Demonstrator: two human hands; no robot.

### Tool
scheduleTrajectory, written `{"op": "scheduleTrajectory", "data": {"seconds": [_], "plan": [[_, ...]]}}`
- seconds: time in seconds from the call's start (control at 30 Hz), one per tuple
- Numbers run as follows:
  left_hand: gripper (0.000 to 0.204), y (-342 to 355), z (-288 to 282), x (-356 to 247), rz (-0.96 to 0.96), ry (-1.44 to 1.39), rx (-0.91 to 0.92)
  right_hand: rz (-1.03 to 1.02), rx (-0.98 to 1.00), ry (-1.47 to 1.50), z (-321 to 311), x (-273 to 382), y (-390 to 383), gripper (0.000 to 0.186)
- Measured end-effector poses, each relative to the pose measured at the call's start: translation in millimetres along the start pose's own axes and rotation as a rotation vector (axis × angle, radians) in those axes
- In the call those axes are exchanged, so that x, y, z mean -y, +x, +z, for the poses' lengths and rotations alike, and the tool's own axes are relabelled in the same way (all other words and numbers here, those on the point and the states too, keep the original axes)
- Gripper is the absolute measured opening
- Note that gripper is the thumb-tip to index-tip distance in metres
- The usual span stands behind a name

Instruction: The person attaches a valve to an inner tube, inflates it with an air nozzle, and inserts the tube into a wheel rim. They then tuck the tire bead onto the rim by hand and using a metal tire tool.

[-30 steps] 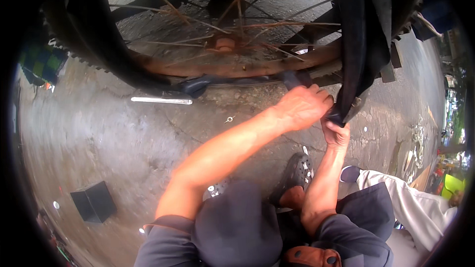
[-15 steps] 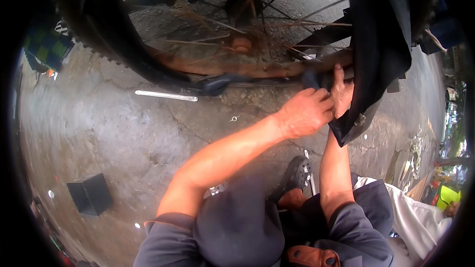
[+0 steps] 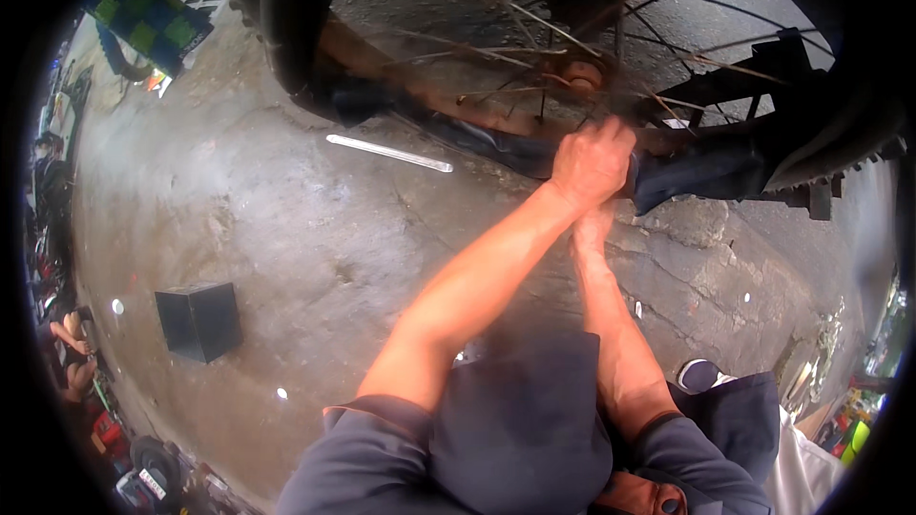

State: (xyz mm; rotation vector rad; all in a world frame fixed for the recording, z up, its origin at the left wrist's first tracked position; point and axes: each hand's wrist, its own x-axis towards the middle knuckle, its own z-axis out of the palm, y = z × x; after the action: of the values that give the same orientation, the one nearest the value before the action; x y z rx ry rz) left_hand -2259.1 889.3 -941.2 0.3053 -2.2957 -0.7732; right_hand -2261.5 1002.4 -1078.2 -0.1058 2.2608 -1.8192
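While your two forearms reach up together toward the wheel's lower edge, your left hand [image 3: 593, 164] sits at the rust-brown rim [image 3: 358, 48], its fingers curled in tightly like a fist. Whether those fingers pinch any rubber is hidden by the hand itself. Your right hand [image 3: 593, 221] is just below and partly behind the left one, its fingertips out of sight; you cannot tell from this view whether it grasps something or is loose.

The spoked wheel [image 3: 725, 62] fills the upper part of your view. Along its lower edge, the black inner tube [image 3: 482, 140] runs from the left toward your left hand, lying against the rim. Just right of your hands, a broad black rubber section [image 3: 701, 176] sags below the rim, and the knobby tyre [image 3: 286, 29] curves up on the left side of the wheel. A rust-coloured fitting [image 3: 584, 76] shows among the spokes above your left hand.

On the grey concrete ground [image 3: 315, 229], a flat silver tyre lever [image 3: 389, 154] lies near the tube, to the left of your hands. Farther left and closer to you stands a black box [image 3: 198, 321]. To your right, another person's dark shoe [image 3: 701, 375] and pale trousers [image 3: 801, 472] show beside your knee.
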Motion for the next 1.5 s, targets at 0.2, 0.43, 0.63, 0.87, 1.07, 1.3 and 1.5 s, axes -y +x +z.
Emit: {"op": "scheduleTrajectory", "data": {"seconds": [0.2, 0.43, 0.63, 0.87, 1.07, 1.3, 1.5], "plan": [[0.017, -18.4, 16.9, 12.8, -0.325, -0.088, 0.332, 0.155, 0.058, 0.335, 14.9, 30.8, -20.9, 0.046], [0.037, -13.6, 5.3, 39.4, -0.476, -0.312, 0.530, 0.181, 0.060, 0.378, 15.4, 43.7, -12.3, 0.051], [0.050, -34.8, -62.3, 69.0, -0.154, 0.268, 0.671, 0.346, 0.056, 0.408, 12.8, 45.2, -2.3, 0.041], [0.060, -54.8, -63.4, 76.5, -0.090, 0.465, 0.847, 0.375, 0.039, 0.418, 17.1, 47.8, -10.6, 0.038], [0.068, -58.9, -51.6, 87.3, -0.036, 0.340, 0.802, 0.456, 0.076, 0.359, 29.2, 43.5, -8.0, 0.036], [0.065, -57.9, -57.0, 95.2, -0.128, 0.513, 0.779, 0.508, -0.295, 0.393, -29.6, 49.5, -11.4, 0.033], [0.071, -58.2, -97.6, 67.8, -0.096, 0.351, 0.610, -0.129, -0.235, 0.212, -75.4, 65.0, 41.0, 0.064]]}}
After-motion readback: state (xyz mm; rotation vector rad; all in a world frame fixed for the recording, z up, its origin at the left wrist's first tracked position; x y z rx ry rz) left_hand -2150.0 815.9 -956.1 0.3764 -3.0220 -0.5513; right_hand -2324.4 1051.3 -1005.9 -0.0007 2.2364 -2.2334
